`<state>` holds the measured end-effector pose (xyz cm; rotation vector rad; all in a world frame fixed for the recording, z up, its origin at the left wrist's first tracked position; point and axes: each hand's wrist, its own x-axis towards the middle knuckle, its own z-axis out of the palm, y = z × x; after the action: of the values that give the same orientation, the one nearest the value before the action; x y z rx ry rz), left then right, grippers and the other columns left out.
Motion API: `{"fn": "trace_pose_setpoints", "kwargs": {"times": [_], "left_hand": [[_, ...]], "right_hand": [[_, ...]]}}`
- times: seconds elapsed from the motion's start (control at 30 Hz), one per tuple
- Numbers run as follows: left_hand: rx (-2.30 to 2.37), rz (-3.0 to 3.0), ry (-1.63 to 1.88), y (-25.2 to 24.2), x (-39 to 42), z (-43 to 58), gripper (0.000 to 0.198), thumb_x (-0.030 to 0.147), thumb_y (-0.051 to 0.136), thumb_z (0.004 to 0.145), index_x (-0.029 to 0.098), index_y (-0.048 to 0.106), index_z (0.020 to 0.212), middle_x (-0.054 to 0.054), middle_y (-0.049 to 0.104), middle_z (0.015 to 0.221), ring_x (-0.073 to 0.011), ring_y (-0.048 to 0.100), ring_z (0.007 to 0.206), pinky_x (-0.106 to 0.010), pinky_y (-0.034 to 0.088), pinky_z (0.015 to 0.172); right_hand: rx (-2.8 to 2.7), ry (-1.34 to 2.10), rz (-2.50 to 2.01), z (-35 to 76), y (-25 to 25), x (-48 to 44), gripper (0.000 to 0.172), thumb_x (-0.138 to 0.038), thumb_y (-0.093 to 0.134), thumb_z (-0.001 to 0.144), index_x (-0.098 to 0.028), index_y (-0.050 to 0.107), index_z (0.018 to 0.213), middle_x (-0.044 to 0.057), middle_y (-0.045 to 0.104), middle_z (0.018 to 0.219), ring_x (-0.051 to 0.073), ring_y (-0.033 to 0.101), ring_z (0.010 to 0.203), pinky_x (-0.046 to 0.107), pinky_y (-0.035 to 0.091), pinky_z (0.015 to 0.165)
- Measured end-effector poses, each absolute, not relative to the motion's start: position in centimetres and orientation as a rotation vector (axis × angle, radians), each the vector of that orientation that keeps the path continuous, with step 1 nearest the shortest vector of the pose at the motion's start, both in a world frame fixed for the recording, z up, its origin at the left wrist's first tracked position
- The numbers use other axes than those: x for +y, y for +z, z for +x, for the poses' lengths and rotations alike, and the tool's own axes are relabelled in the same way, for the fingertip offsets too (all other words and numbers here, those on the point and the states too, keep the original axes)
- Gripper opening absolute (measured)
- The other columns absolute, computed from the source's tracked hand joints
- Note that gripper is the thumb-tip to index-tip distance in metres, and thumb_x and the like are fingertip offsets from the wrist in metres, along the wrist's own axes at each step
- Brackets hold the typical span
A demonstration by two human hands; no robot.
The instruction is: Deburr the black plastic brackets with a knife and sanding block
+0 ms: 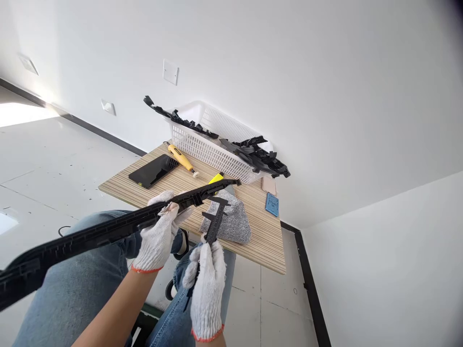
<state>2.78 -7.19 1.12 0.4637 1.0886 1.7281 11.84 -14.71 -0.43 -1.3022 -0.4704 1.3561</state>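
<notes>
My left hand (158, 235), in a white knit glove, is closed around a long black plastic trim strip (104, 229). The strip runs from the lower left corner, over my leg, up to the table. My right hand (208, 279), gloved alike, grips a black caliper (216, 222) by its beam. The caliper's jaws point up, close to the strip's far end; whether they touch it I cannot tell. Behind the caliper, a grey cloth (237, 220) lies on the wood-grain table (264, 246).
A white basket (206, 150) holds several black plastic parts (258, 155) that stick out over its rim. On the table are a phone (152, 171), a yellow-handled tool (181, 156), a yellow object (216, 178) and a blue card-like item (272, 205). A white wall rises behind.
</notes>
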Motion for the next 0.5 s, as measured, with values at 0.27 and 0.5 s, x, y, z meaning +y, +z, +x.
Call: {"fn": "trace_pose_setpoints", "kwargs": {"times": [0.27, 0.5], "left_hand": [[0.990, 0.483, 1.902, 1.3, -7.2, 2.8, 0.045, 0.031, 0.088, 0.065, 0.028, 0.056, 0.097, 0.001, 0.069, 0.106, -0.0283, 0.065, 0.120, -0.038, 0.065, 0.085], [1.076, 0.627, 1.860, 0.9, -7.8, 2.8, 0.052, 0.039, 0.090, 0.066, 0.029, 0.050, 0.098, -0.003, 0.063, 0.129, -0.0304, 0.057, 0.130, -0.044, 0.061, 0.090]], "right_hand": [[-0.503, 1.501, -1.267, 10.4, -0.3, -15.0, 0.050, -0.066, 0.060, 0.086, -0.027, 0.047, 0.114, -0.009, 0.058, 0.063, 0.004, 0.035, 0.030, 0.014, 0.030, 0.028], [-0.488, 1.538, -1.193, 9.5, 2.4, -14.2, 0.060, -0.061, 0.063, 0.084, -0.030, 0.043, 0.131, -0.008, 0.059, 0.071, 0.004, 0.039, 0.033, 0.014, 0.031, 0.029]]}}
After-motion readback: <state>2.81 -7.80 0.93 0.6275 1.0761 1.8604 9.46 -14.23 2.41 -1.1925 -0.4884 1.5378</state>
